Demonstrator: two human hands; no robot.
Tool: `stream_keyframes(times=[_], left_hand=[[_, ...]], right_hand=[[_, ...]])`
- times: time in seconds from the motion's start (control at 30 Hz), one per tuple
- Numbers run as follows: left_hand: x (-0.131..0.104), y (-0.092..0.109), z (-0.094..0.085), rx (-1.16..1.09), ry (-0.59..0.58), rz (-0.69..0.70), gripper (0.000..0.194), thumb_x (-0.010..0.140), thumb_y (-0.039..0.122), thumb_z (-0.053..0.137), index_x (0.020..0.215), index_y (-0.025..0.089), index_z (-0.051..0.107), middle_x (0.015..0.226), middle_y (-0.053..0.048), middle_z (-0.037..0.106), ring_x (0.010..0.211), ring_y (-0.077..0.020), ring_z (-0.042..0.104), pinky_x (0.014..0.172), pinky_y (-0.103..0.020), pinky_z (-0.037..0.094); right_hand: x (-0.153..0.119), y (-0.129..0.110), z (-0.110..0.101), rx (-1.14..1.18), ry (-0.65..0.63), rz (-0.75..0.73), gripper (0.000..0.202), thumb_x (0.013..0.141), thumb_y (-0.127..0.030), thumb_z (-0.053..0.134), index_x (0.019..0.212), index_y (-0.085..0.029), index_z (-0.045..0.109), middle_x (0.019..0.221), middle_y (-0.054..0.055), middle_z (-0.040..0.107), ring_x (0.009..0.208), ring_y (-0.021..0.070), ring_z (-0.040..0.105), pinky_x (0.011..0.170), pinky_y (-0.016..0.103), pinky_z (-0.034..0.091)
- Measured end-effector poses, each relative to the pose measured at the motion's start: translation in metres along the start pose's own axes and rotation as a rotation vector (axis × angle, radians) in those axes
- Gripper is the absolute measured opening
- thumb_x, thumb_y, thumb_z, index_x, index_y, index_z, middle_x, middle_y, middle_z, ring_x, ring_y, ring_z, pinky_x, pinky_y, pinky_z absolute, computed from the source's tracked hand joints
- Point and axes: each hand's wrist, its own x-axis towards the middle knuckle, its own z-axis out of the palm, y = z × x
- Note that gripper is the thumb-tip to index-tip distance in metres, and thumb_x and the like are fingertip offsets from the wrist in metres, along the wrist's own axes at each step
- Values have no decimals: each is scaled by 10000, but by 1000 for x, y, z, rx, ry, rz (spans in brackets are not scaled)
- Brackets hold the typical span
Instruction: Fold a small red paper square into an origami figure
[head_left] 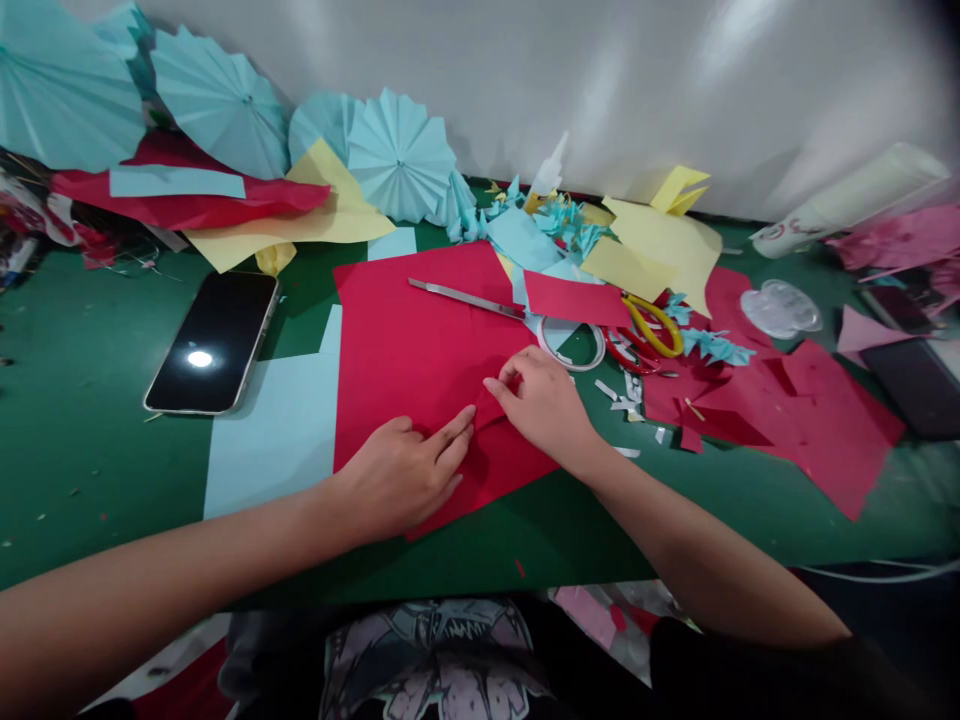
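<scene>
A large red paper sheet [409, 340] lies flat on the green table [82, 420]. My left hand [401, 475] presses on its lower part, index finger stretched toward a fold. My right hand [544, 400] pinches a small folded flap of the same red sheet between thumb and fingers, right next to the left fingertip. A light blue sheet [274, 430] lies partly under the red one on its left.
A phone [214, 340] lies face up at left. Scissors [487, 300] with yellow and red handles and a tape ring [571, 345] sit behind my right hand. Blue paper fans [397, 155], yellow sheets [660, 250] and red scraps [795, 410] crowd the back and right.
</scene>
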Motion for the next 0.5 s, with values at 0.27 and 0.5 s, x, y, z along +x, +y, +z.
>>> stream_keyframes(times=[0.27, 0.5], left_hand=[[1, -1, -1, -8, -37, 12, 421, 932, 287, 342, 1258, 57, 476, 1339, -189, 425, 635, -148, 620, 551, -313, 400], [-1, -1, 2, -1, -29, 14, 440, 927, 318, 384, 1272, 54, 454, 1298, -228, 466, 562, -133, 593, 541, -310, 402]], right_hand=[[5, 5, -7, 83, 10, -15, 187, 836, -271, 482, 676, -196, 418, 750, 33, 529, 719, 158, 512, 660, 292, 382], [-11, -8, -13, -51, -77, -84, 307, 763, -464, 562, 861, -196, 449, 946, 71, 500, 759, 176, 516, 550, 266, 377]])
